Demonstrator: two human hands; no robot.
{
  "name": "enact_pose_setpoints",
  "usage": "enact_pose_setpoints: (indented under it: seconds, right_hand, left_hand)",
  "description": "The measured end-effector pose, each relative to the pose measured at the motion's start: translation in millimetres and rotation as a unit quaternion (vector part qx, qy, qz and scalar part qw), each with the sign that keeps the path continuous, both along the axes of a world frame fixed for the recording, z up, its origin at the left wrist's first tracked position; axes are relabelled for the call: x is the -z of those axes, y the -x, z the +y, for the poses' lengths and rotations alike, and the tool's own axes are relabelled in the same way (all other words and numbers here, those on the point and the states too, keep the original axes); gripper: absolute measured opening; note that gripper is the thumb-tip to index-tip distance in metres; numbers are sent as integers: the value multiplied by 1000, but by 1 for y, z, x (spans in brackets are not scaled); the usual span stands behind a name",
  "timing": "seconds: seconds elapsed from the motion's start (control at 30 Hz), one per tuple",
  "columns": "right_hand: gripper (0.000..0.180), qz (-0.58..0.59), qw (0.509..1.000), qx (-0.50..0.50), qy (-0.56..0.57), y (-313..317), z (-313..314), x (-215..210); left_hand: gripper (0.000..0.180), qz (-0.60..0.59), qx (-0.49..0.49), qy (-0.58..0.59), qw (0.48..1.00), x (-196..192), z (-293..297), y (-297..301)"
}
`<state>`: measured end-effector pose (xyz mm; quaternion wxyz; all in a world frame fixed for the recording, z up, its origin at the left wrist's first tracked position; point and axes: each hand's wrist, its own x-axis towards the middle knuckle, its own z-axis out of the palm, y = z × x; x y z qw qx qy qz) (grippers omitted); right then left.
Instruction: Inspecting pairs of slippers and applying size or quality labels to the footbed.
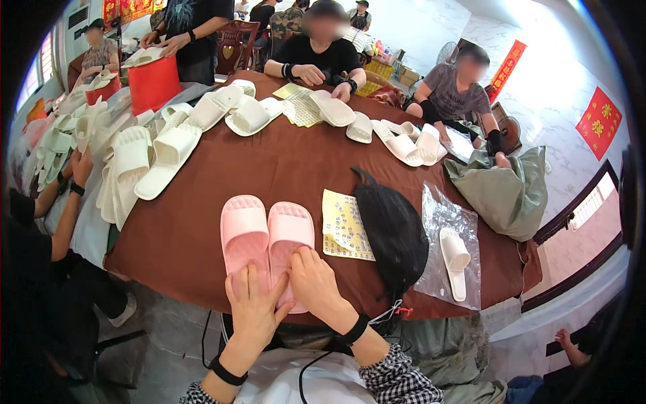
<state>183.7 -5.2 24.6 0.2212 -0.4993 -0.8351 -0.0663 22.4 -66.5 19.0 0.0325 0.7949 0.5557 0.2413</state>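
Home workshop: people packing white slippers around a table.

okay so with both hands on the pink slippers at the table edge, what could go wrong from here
1. The pink slippers lie at the near edge of the brown table, heels under the left hand and right hand; a tug could perhaps drop them to the floor.
2. The yellow sticker sheet and black cap lie close beside them; a sideways sweep might push them away.
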Motion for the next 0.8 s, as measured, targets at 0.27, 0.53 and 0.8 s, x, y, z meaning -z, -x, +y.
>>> enact_pose_setpoints:
  seconds: [0.27, 0.53, 0.8]
  right_hand:
    - [16, -3, 1000, -9, 21, 0, 2, -5]
    - [16, -53, 998, -16, -7, 0, 0, -5]
    - [14, -36, 999, -7, -4, -3, 0, 1]
  left_hand:
    - [61, -4, -3, -19, 1000, 6, -1, 0]
    - [60, -4, 2, -24, 1000, 7, -2, 1]
    - [62, 5, -14, -24, 1000, 19, -2, -1]
